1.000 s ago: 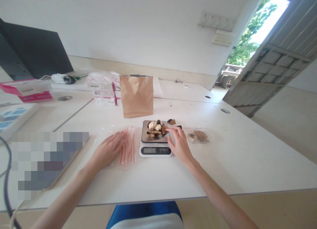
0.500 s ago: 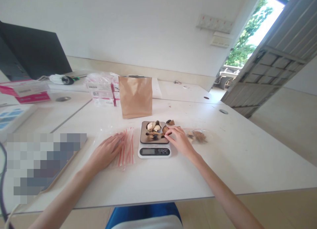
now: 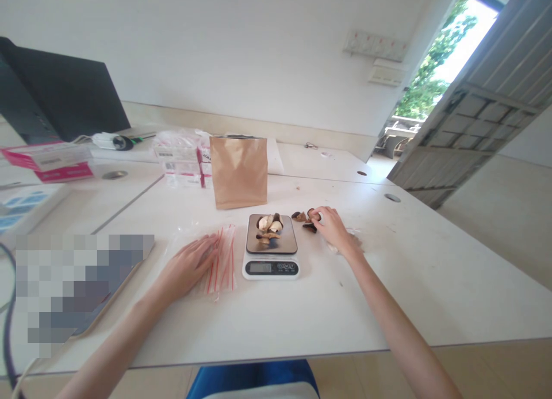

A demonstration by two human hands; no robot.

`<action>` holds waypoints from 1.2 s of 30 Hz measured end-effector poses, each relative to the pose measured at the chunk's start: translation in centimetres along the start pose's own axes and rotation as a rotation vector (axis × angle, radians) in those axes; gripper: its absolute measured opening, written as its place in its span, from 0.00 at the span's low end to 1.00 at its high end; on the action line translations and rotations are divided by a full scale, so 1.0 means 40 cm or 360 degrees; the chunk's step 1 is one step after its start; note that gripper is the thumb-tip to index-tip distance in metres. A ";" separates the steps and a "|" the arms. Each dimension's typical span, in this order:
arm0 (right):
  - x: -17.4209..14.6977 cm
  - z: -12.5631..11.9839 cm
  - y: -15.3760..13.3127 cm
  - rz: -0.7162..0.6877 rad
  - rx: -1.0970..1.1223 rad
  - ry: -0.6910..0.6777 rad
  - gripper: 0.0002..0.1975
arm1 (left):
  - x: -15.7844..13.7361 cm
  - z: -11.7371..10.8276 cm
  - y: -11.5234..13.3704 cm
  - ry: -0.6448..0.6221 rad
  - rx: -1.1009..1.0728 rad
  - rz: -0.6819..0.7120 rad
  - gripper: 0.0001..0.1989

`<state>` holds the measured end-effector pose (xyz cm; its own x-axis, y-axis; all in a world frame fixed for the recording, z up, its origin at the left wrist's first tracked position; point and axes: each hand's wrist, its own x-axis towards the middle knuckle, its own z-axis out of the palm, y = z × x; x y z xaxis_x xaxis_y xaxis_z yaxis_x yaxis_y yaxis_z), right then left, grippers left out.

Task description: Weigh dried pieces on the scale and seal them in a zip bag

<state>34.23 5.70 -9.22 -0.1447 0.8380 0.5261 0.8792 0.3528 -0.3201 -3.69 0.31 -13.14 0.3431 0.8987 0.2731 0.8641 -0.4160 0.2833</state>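
the left hand (image 3: 187, 265) lies flat and open on the clear zip bags (image 3: 219, 258) left of the scale (image 3: 271, 253). the right hand (image 3: 331, 227) pinches a dark dried piece (image 3: 311, 219) on the surface (image 3: 302, 307), just right of the scale's heaped pieces (image 3: 269, 227), near the paper bag (image 3: 240, 170).

Daylight pours in through the open doorway (image 3: 448, 60), top right, where the foliage outside is blown out almost to white. The white table (image 3: 302, 307) left of the doorway is bright and evenly lit, with only faint, soft shadows. Wide-angle distortion bends the doorway's lines and stretches the edges. A pixelated block (image 3: 81, 284) sits far left of the doorway. Focus is slightly soft throughout.
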 end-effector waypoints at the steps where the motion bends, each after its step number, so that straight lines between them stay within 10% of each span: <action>1: -0.005 0.003 0.003 0.0007 -0.0029 0.0010 0.06 | 0.000 0.000 -0.001 -0.0001 0.0001 0.0006 0.29; 19: 0.022 0.080 -0.058 -0.0053 -0.0085 -0.0048 0.09 | 0.001 -0.003 -0.008 -0.0035 -0.0066 0.0001 0.29; 36: -0.041 0.063 -0.149 -0.0176 0.0776 0.0140 0.07 | 0.000 0.000 -0.007 -0.0055 -0.0079 -0.0010 0.31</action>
<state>28.08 3.26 -10.17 -0.1676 0.7537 0.6354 0.5437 0.6083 -0.5782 -3.94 0.44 -13.20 0.3509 0.9052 0.2397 0.8474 -0.4159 0.3301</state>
